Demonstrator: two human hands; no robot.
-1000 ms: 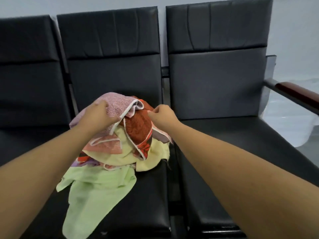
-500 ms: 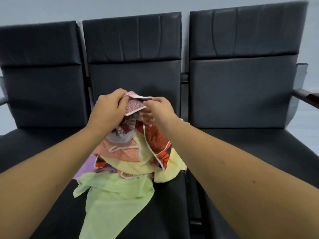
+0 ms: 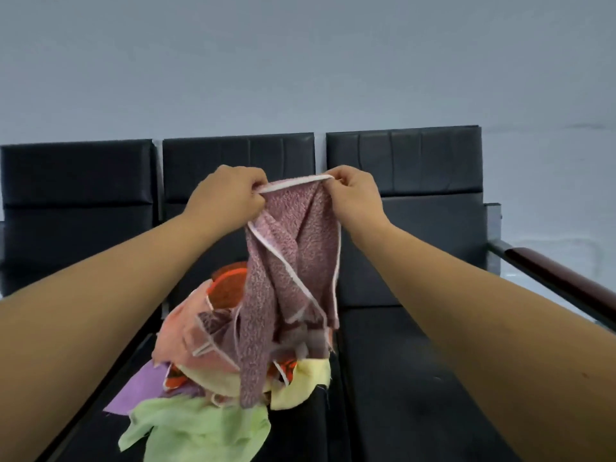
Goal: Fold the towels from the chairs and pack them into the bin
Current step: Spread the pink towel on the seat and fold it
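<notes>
A speckled pink towel (image 3: 286,255) with white edging hangs in the air above the middle chair. My left hand (image 3: 230,195) pinches its top edge at the left, and my right hand (image 3: 353,195) pinches the same edge at the right. The towel's lower end trails down onto a heap of towels (image 3: 206,361) on the middle seat: orange, peach, yellow, purple and a light green one (image 3: 196,431) at the front. No bin is in view.
Three black padded chairs (image 3: 416,228) stand in a row against a grey wall. A dark wooden armrest (image 3: 560,281) juts out at the far right. The right seat (image 3: 400,378) holds no towels.
Both hands have lifted the pink towel up off the heap and drawn apart along its top edge. The view has tilted upward.
</notes>
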